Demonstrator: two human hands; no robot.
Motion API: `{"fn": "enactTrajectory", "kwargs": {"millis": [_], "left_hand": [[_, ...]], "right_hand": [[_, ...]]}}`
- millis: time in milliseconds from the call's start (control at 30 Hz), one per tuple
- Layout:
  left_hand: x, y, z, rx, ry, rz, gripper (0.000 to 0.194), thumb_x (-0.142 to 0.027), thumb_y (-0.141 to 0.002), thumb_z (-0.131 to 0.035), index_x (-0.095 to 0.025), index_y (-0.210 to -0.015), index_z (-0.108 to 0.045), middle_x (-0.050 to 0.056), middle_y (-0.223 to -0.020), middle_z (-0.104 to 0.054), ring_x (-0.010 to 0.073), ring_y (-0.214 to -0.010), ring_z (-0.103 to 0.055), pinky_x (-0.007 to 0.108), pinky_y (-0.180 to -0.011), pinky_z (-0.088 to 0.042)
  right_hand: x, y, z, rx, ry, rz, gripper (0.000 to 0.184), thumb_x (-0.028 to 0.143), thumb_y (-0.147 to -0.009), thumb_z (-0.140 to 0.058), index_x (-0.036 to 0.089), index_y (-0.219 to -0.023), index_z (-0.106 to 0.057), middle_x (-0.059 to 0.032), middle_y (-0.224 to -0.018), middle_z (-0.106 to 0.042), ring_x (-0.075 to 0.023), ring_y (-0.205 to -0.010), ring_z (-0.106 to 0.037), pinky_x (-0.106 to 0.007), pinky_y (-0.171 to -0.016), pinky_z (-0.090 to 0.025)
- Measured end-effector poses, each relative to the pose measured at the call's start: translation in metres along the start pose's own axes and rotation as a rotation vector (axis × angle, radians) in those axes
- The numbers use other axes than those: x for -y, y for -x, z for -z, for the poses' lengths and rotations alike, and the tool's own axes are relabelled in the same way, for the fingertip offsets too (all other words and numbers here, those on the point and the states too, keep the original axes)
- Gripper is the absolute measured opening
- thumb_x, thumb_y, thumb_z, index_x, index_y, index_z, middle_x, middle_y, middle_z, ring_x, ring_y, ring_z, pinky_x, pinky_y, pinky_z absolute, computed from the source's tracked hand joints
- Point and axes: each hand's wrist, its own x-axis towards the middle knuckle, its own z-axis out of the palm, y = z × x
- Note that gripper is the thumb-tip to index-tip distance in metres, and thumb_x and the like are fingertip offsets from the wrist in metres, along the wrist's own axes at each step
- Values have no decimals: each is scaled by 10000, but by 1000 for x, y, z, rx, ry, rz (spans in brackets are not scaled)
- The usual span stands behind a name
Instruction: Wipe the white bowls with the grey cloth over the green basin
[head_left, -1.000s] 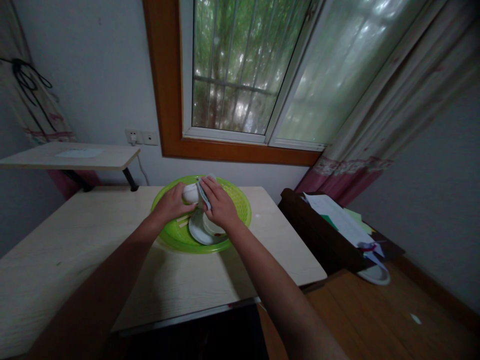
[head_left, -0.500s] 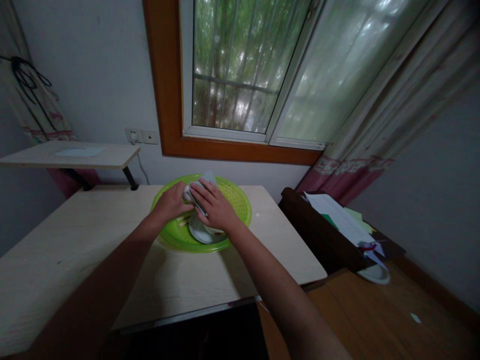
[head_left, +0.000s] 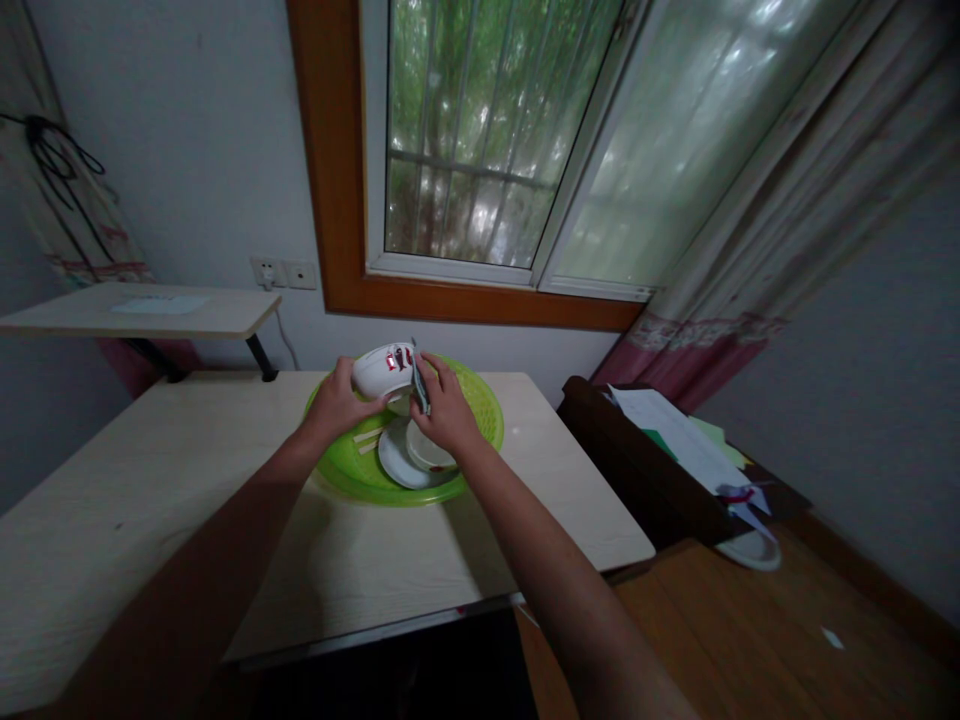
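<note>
Above a green plastic basket (head_left: 341, 475), my left hand (head_left: 335, 405) grips a white bowl (head_left: 379, 374) with red and dark marks on its side. The bowl is tipped sideways, its opening towards the right. My right hand (head_left: 444, 402) is closed on a thin greyish cloth (head_left: 421, 383) at the bowl's right side. Whether the cloth touches the rim I cannot tell. Inside the basket, a second white bowl (head_left: 426, 450) rests on a white plate (head_left: 397, 465). Pale chopsticks (head_left: 367, 440) lie to the left of the plate.
The basket stands on a light wooden table (head_left: 187, 480). A raised shelf (head_left: 90, 315) with a paper sheet is at the left. Behind the table is a window (head_left: 480, 150). To the right, papers (head_left: 675, 430) lie on a dark piece of furniture (head_left: 622, 460).
The bowl in my left hand has turned so that its marked side shows. My right hand and the cloth have shifted slightly right, off the bowl's front.
</note>
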Motion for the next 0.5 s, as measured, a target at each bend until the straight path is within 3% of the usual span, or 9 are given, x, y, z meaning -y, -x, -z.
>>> {"fn": "enactTrajectory", "kwargs": {"millis": [267,500], "left_hand": [[1,0,1,50,9,-20,646,-645,-639,-748,-228,-1029,-446,46,-924,-635,228,-794,-652,294,-623,-459],[-1,1,1,63,14,-8,632,-622,-624,-763,-237,-1012,-447,33,-892,-643,230,-779,-656,294,-624,-461]], "right_hand": [[-1,-1,-1,18,-34,-19,766,188,-908,-595,222,-1594,-256,-185,-1537,-380,-303,-1452,-386,-535,-1207,-379],[0,0,-1,-9,11,-2,742,268,-922,-627,219,-1584,-295,-190,-1525,-392,-323,-1426,-412,-537,-1186,-408]]}}
